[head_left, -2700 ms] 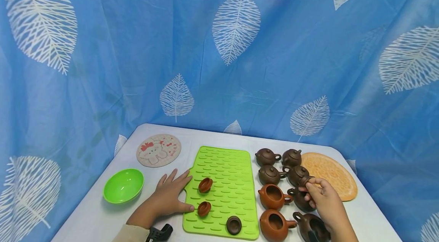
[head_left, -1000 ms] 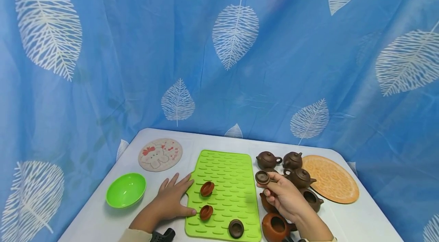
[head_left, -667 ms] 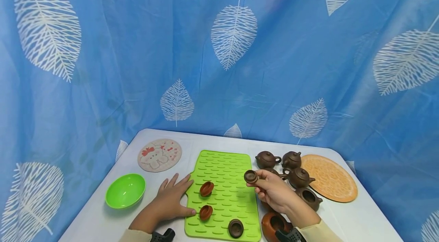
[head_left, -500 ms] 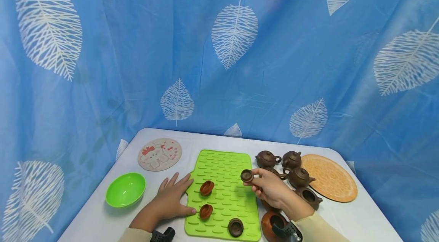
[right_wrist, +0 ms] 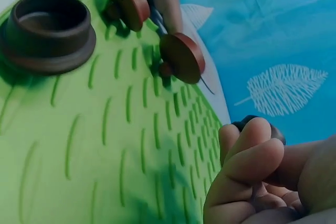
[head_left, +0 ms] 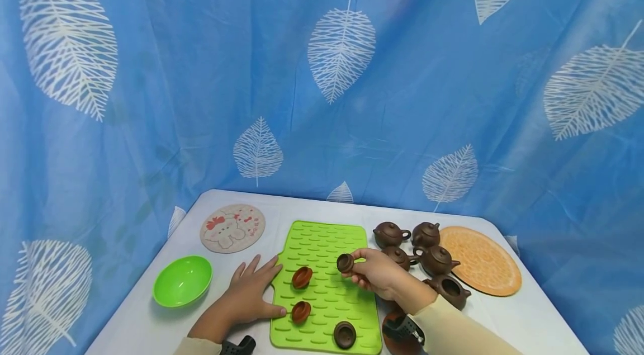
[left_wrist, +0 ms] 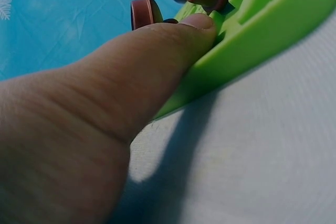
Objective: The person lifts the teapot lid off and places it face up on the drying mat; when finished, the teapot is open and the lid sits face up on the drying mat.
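Note:
My right hand [head_left: 379, 277] pinches a small dark brown teapot lid [head_left: 345, 263] above the green silicone mat [head_left: 329, 237], its hollow underside showing. In the right wrist view the fingers hide most of this lid. My left hand [head_left: 251, 290] lies with fingers spread along the mat's left edge; in the left wrist view the thumb [left_wrist: 173, 45] presses on the mat's rim. Two reddish-brown lids, a farther one [head_left: 302, 277] and a nearer one [head_left: 301, 312], lie tilted on the mat. Another dark lid [right_wrist: 50, 30] rests there with its hollow side up.
Several dark teapots stand right of the mat, among them a lidless one [head_left: 451, 289]. A reddish lidless teapot [head_left: 397, 338] is partly hidden by my right wrist. A green bowl [head_left: 183, 281] and round coaster [head_left: 233, 228] lie left; an orange round mat [head_left: 483, 260] lies right.
My right hand has lifted the dark lid off a teapot on the right and carried it left over the mat, turning its underside outward. The left hand has stayed put.

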{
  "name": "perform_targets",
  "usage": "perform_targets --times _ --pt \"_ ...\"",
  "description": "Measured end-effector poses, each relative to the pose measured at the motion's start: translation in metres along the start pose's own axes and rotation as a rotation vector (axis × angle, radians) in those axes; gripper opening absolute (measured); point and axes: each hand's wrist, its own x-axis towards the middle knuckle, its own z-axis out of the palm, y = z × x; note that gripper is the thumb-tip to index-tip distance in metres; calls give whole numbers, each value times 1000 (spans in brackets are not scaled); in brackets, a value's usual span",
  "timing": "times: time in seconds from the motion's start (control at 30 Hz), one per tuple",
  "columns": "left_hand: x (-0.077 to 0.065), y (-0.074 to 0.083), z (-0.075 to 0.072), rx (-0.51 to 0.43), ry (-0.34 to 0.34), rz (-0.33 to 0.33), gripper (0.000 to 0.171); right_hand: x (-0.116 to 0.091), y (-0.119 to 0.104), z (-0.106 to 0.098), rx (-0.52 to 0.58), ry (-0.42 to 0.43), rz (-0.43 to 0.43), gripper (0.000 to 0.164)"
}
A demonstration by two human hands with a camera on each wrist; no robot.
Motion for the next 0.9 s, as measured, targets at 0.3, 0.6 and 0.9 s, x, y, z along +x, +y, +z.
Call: perform_targets --times 0.3,0.6,0.9 --pt "0 0 -2 2 7 -1 112 0 3 23 -40 40 37 14" --pt "-1 -1 0 -11 -3 19 112 1 11 31 -95 60 89 8" --pt "0 -2 0 9 5 9 113 -3 11 31 -58 38 109 21"
